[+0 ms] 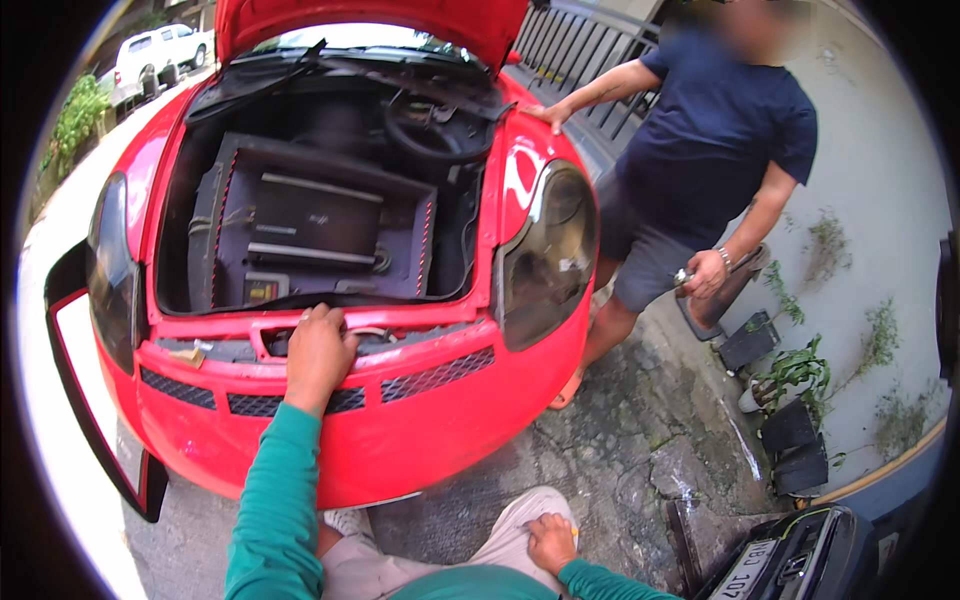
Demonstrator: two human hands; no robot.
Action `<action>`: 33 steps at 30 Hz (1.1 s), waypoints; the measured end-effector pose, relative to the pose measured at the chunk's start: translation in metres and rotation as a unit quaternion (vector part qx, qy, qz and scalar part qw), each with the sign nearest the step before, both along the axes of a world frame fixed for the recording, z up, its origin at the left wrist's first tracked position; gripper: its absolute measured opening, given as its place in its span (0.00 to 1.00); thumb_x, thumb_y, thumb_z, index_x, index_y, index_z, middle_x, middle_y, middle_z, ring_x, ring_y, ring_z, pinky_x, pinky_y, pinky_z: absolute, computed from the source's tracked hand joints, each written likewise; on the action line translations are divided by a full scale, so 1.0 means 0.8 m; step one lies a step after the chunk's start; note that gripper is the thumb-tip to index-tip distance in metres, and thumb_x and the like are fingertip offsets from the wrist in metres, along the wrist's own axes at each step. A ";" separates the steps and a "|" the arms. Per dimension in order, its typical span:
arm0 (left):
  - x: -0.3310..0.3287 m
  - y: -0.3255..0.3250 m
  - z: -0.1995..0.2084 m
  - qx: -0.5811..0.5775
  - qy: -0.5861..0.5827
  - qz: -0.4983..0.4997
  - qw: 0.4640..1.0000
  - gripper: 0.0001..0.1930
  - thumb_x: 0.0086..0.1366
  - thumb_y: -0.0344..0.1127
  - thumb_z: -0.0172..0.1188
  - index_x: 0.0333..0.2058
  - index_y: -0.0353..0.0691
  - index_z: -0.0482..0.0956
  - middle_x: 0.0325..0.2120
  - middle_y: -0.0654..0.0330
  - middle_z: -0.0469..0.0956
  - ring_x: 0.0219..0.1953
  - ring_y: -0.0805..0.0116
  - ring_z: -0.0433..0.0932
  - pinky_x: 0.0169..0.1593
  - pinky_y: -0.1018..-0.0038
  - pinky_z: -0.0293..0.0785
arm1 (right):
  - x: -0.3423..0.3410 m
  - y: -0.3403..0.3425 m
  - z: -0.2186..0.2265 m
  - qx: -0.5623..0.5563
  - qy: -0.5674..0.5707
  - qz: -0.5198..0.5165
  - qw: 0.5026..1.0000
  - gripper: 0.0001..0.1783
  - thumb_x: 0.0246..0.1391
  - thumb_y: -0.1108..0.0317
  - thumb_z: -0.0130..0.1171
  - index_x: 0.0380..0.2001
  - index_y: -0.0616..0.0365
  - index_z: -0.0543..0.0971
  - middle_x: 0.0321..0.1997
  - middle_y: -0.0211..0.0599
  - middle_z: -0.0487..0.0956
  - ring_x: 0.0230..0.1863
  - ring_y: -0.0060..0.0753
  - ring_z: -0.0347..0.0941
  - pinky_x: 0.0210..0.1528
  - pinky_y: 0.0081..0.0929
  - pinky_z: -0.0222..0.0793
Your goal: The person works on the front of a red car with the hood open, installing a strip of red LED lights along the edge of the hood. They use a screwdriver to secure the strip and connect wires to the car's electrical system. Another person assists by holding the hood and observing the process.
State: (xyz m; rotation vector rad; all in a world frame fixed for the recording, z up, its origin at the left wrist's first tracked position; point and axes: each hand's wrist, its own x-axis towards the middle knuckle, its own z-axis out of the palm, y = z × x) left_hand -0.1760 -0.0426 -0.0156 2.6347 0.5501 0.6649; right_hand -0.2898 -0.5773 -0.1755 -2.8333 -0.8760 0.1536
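My left hand (318,350) reaches to the front panel of a red car (420,440), at the slot below its open front compartment. Its fingers are bent down over the panel, and the fingertips are hidden, so what they grip does not show. My right hand (552,543) rests on my knee with its fingers lying over the trouser cloth. Inside the compartment a black amplifier-like box (315,218) with silver edges sits on a dark panel. A small boxed unit (266,289) lies in front of it. The red hood (370,22) stands raised.
At the right a person (720,150) in a dark shirt leans one hand on the fender and holds a small metallic thing in the other. Potted plants (795,375) line the wall. A dark car (790,560) is close at lower right. A black-framed panel (95,400) leans at left.
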 end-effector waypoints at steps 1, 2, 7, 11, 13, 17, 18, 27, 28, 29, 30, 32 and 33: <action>0.002 0.000 0.002 0.001 -0.001 0.004 1.000 0.07 0.56 0.32 0.66 0.30 0.35 0.80 0.35 0.49 0.78 0.46 0.45 0.78 0.50 0.52 0.78 | 0.001 -0.007 -0.004 -0.009 -0.012 0.001 1.000 0.12 0.50 0.68 0.64 0.39 0.44 0.87 0.38 0.35 0.78 0.47 0.45 0.73 0.49 0.48 0.66; 0.000 0.000 0.005 0.001 -0.004 0.002 1.000 0.06 0.56 0.31 0.65 0.30 0.35 0.80 0.36 0.49 0.78 0.46 0.45 0.78 0.50 0.52 0.78 | 0.004 -0.008 -0.003 -0.017 -0.015 0.002 1.000 0.11 0.51 0.67 0.63 0.39 0.44 0.87 0.38 0.35 0.78 0.47 0.45 0.74 0.49 0.49 0.66; -0.004 0.000 0.006 0.005 -0.021 0.017 1.000 0.05 0.58 0.30 0.64 0.30 0.34 0.80 0.36 0.50 0.78 0.46 0.47 0.78 0.49 0.52 0.79 | -0.002 0.014 0.027 0.042 -0.012 -0.023 0.999 0.13 0.50 0.72 0.58 0.39 0.51 0.85 0.40 0.46 0.76 0.48 0.57 0.73 0.48 0.57 0.66; -0.005 0.000 0.005 0.002 -0.015 0.017 1.000 0.05 0.58 0.30 0.64 0.30 0.34 0.80 0.36 0.50 0.78 0.46 0.47 0.79 0.49 0.52 0.80 | -0.003 0.014 0.024 0.040 -0.001 -0.020 0.999 0.13 0.50 0.71 0.58 0.39 0.51 0.85 0.41 0.46 0.77 0.48 0.57 0.73 0.49 0.56 0.68; -0.006 -0.002 0.006 0.001 -0.013 0.017 1.000 0.05 0.58 0.30 0.65 0.30 0.35 0.80 0.36 0.50 0.78 0.47 0.47 0.79 0.49 0.52 0.80 | -0.008 0.013 0.023 0.045 -0.001 -0.021 0.999 0.13 0.49 0.71 0.58 0.39 0.51 0.85 0.41 0.46 0.77 0.48 0.57 0.73 0.49 0.56 0.68; -0.005 -0.002 0.004 0.001 -0.017 0.018 1.000 0.05 0.59 0.30 0.65 0.30 0.35 0.80 0.36 0.51 0.78 0.46 0.47 0.79 0.49 0.52 0.80 | -0.010 0.010 0.025 0.040 -0.002 -0.024 0.999 0.14 0.49 0.71 0.58 0.40 0.51 0.85 0.41 0.46 0.77 0.49 0.56 0.73 0.49 0.56 0.68; -0.007 -0.001 0.006 0.003 -0.017 0.020 1.000 0.05 0.59 0.30 0.65 0.30 0.35 0.80 0.36 0.51 0.78 0.46 0.47 0.79 0.49 0.52 0.79 | -0.009 0.011 0.024 0.044 0.004 -0.025 0.999 0.14 0.49 0.71 0.58 0.40 0.51 0.85 0.41 0.46 0.77 0.49 0.56 0.73 0.49 0.56 0.68; -0.007 0.001 0.004 -0.001 -0.028 0.021 0.999 0.04 0.58 0.29 0.64 0.29 0.35 0.80 0.35 0.50 0.78 0.45 0.46 0.78 0.49 0.52 0.78 | -0.008 0.014 0.028 0.039 0.025 -0.036 0.998 0.13 0.50 0.71 0.58 0.40 0.51 0.85 0.43 0.47 0.78 0.50 0.57 0.73 0.51 0.56 0.68; -0.006 0.001 0.003 -0.005 -0.029 0.022 0.999 0.04 0.57 0.29 0.64 0.29 0.36 0.79 0.35 0.50 0.78 0.45 0.46 0.78 0.49 0.52 0.78 | -0.008 0.014 0.028 0.038 0.028 -0.037 0.998 0.13 0.51 0.71 0.58 0.40 0.51 0.85 0.43 0.47 0.78 0.50 0.57 0.73 0.51 0.56 0.68; -0.005 0.000 0.002 -0.004 -0.030 0.021 0.999 0.04 0.58 0.29 0.64 0.29 0.35 0.79 0.35 0.50 0.78 0.45 0.46 0.78 0.49 0.52 0.78 | -0.009 0.014 0.027 0.037 0.028 -0.040 0.998 0.13 0.51 0.71 0.58 0.40 0.51 0.85 0.43 0.47 0.78 0.50 0.57 0.73 0.51 0.56 0.68; -0.005 0.000 0.003 -0.004 -0.034 0.020 0.999 0.04 0.58 0.29 0.64 0.29 0.35 0.79 0.35 0.50 0.78 0.45 0.46 0.78 0.49 0.52 0.78 | -0.009 0.014 0.027 0.034 0.026 -0.044 0.998 0.13 0.51 0.71 0.58 0.40 0.51 0.85 0.43 0.47 0.78 0.50 0.57 0.73 0.51 0.56 0.67; -0.004 -0.001 0.003 -0.001 -0.035 0.018 0.999 0.04 0.58 0.29 0.64 0.29 0.35 0.80 0.34 0.50 0.78 0.45 0.46 0.79 0.49 0.52 0.78 | -0.009 0.012 0.026 0.034 0.022 -0.046 0.998 0.13 0.51 0.71 0.58 0.40 0.51 0.85 0.43 0.47 0.78 0.50 0.57 0.73 0.51 0.56 0.67; -0.004 0.001 0.003 0.003 -0.030 0.019 0.999 0.04 0.59 0.29 0.64 0.29 0.35 0.80 0.35 0.51 0.78 0.45 0.46 0.79 0.49 0.52 0.78 | -0.008 0.011 0.025 0.037 0.022 -0.045 0.998 0.13 0.51 0.71 0.58 0.40 0.51 0.85 0.43 0.47 0.78 0.50 0.57 0.73 0.51 0.56 0.67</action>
